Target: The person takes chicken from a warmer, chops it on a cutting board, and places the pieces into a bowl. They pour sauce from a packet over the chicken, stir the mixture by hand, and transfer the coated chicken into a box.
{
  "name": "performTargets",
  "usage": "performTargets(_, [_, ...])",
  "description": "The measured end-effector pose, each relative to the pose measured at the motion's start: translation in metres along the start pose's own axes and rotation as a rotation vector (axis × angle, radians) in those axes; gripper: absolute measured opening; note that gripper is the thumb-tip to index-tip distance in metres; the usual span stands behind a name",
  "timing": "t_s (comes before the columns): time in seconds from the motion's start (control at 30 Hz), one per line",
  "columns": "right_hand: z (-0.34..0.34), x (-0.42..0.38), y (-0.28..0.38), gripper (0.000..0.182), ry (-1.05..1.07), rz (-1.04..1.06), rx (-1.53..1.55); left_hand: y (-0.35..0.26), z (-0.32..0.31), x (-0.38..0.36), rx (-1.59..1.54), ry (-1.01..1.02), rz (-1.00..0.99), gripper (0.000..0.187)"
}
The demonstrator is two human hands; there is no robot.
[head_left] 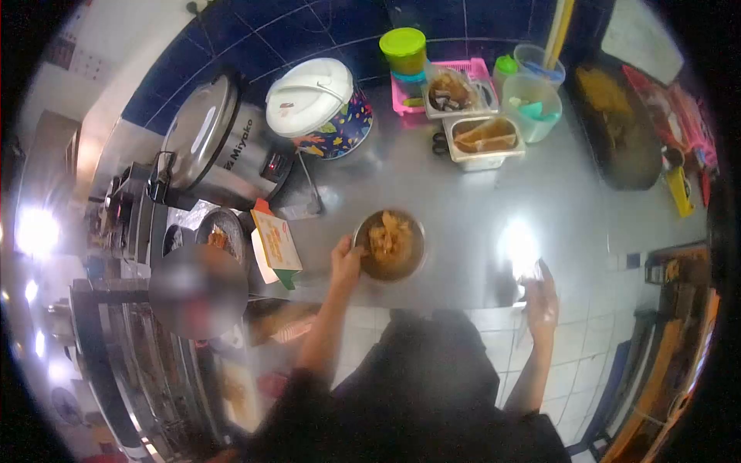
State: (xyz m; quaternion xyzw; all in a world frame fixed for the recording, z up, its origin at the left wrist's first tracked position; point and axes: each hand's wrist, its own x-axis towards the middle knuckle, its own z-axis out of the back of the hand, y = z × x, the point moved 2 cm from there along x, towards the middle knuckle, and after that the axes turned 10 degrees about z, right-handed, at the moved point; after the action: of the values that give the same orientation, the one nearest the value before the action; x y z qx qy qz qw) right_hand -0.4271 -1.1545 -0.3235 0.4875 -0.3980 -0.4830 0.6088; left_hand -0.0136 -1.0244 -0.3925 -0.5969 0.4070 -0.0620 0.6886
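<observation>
A round metal bowl (pixel 417 258) with light-brown food pieces (pixel 390 238) in it stands near the front edge of the steel counter. My left hand (pixel 346 264) grips its left rim, thumb at the inside edge. My right hand (pixel 543 299) is off to the right at the counter's front edge, fingers stretched forward. A whitish patch shows by its fingertips, and glare hides whether it is an object. To the left of the bowl, a printed paper food box (pixel 276 241) with red and green flaps stands tilted.
A Miyako rice cooker (pixel 239 158) and a lidded patterned bucket (pixel 332 116) stand at the back left. Food containers (pixel 486 147), a pink basket (pixel 403 96) and cups (pixel 532 104) line the back. A dark tray (pixel 617 147) lies right. A blurred person (pixel 199 292) is at left.
</observation>
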Motion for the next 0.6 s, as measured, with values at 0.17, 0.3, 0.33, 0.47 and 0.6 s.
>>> performTargets(0.17, [0.003, -0.010, -0.020, 0.059, -0.001, -0.034, -0.059, 0.019, 0.022, 0.007, -0.166, -0.167, 0.026, 0.035])
performTargets(0.3, [-0.003, 0.008, -0.023, 0.060, 0.034, 0.042, -0.058, 0.020, 0.006, 0.028, 0.177, -0.094, -0.057, 0.038])
performTargets(0.33, [-0.004, 0.008, -0.021, 0.060, 0.009, 0.074, -0.022, 0.021, 0.008, 0.026, 0.081, -0.164, -0.024, 0.039])
performTargets(0.47, [-0.008, 0.006, -0.005, 0.060, 0.005, -0.059, 0.000, 0.031, 0.017, 0.001, 0.086, -0.039, -0.022, 0.041])
performTargets(0.6, [-0.011, 0.000, 0.001, 0.060, 0.056, -0.023, -0.006, 0.036, 0.024, -0.004, -0.160, -0.138, 0.142, 0.038])
